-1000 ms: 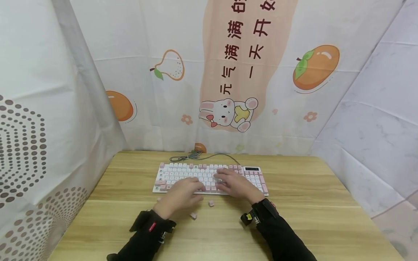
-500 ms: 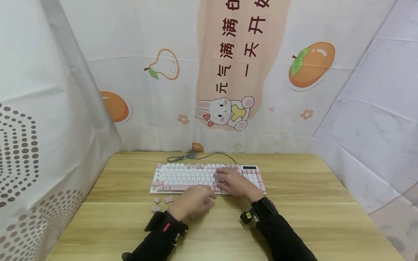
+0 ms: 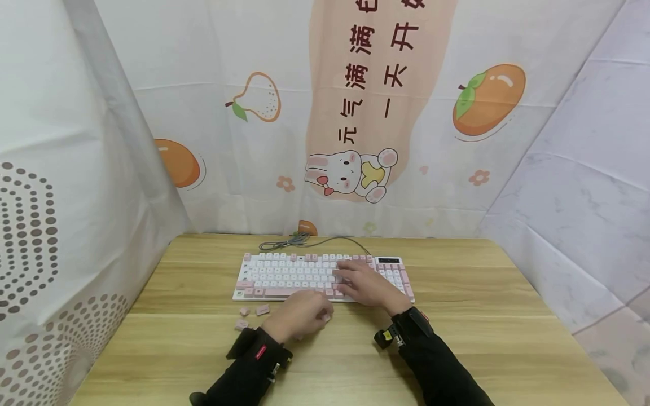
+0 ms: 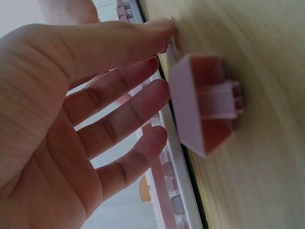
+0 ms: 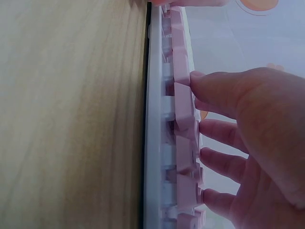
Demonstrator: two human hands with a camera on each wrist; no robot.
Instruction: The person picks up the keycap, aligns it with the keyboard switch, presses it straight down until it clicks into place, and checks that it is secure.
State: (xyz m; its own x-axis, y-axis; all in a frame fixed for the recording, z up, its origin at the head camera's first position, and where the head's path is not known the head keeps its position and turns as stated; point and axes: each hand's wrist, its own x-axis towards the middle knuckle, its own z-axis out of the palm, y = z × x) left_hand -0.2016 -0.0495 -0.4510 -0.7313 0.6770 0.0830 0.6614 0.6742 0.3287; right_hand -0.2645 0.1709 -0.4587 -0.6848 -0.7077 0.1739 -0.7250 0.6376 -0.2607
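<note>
A white and pink keyboard [image 3: 289, 272] lies across the table. In front of its lower edge my left hand [image 3: 298, 312] is low over the wood, thumb and index finger pinching a small pink keycap [image 3: 326, 318]. The left wrist view shows only a sliver of that keycap [image 4: 165, 48] between the fingertips; its other fingers are loosely extended. Close by, another pink keycap [image 4: 205, 105] lies on its side, hollow underside and stem visible. My right hand [image 3: 367, 286] rests on the keyboard's right part, its fingertips at the pink keys [image 5: 185, 105] along the front row.
Left of my left hand, loose pink keycaps lie on the table [image 3: 167, 338]: a small one [image 3: 244, 311], a longer one [image 3: 262, 309] and one nearer me [image 3: 241, 325]. A bundled grey cable [image 3: 286, 244] lies behind the keyboard, before a printed curtain [image 3: 254, 169].
My left hand has left the keyboard's front row, moving right and toward me, and its fingers have come together on the keycap. A pink spacebar shows where it was. The right hand stays put.
</note>
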